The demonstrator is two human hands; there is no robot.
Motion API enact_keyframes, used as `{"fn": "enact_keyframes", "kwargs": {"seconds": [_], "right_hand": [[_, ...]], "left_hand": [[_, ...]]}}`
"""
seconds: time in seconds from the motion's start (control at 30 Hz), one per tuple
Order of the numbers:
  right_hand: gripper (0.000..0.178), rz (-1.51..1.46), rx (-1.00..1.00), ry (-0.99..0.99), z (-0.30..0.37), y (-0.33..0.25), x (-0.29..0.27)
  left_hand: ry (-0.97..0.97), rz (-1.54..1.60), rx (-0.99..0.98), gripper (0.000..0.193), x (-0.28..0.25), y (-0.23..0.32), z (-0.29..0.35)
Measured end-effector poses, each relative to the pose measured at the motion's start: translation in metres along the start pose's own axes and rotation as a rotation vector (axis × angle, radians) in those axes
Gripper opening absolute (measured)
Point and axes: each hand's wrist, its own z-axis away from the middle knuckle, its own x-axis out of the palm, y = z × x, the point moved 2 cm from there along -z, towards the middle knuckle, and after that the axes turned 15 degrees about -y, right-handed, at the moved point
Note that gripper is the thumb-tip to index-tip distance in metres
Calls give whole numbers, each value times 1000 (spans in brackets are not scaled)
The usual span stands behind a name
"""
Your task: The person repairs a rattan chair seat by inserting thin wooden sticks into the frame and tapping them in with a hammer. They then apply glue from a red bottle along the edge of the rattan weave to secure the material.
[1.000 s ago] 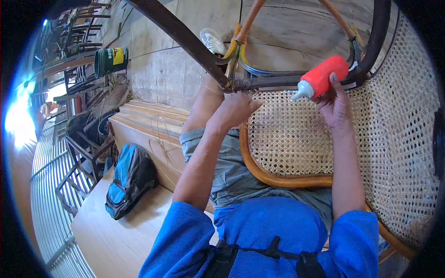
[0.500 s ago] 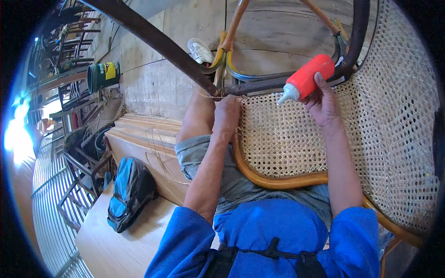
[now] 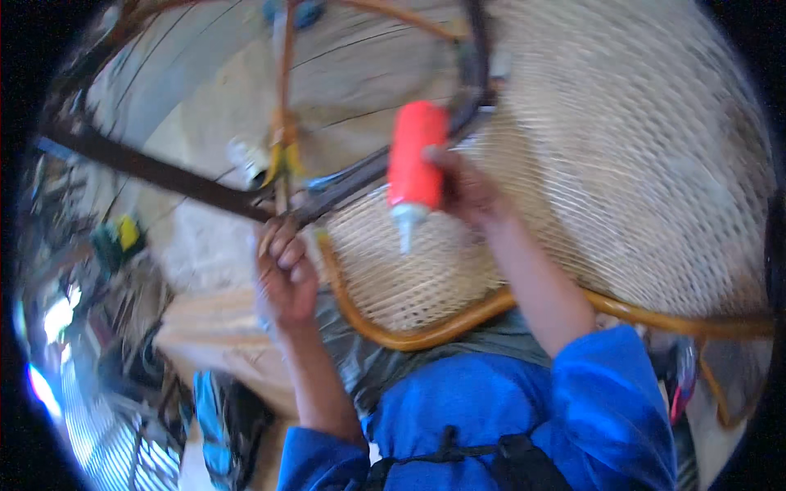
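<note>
My right hand point(image 3: 468, 186) is wrapped round a red squeeze bottle point(image 3: 417, 155) with a pale nozzle that points down over the woven cane seat point(image 3: 385, 270). The nozzle tip appears apart from the weave. My left hand point(image 3: 286, 274) has its fingers curled up at the corner where the dark chair frame point(image 3: 180, 182) meets a lighter leg. Whatever those fingers hold, if anything, is blurred. A glossy brown rattan rim point(image 3: 426, 334) curves round the near side of the seat, over my lap.
A tall cane panel point(image 3: 622, 164) rises on the right. On the left lie a blue and black backpack point(image 3: 214, 434), a stack of wooden boards point(image 3: 217, 323) and a dark green bucket with a yellow label point(image 3: 115, 241). A shoe point(image 3: 247, 159) shows beyond the frame.
The view has swung and blurred. The bottle has turned from lying aslant to nearly upright with its nozzle down. My left hand has turned, its curled fingers now showing at the frame corner.
</note>
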Motion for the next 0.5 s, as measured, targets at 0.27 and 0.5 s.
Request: {"fn": "enact_keyframes", "kwargs": {"seconds": [0.27, 0.5], "right_hand": [[46, 86, 82, -118, 56, 17, 12], [53, 270, 36, -17, 59, 27, 5]], "left_hand": [[-251, -133, -169, 18, 68, -16, 14], [-200, -1186, -660, 22, 188, -151, 39]]}}
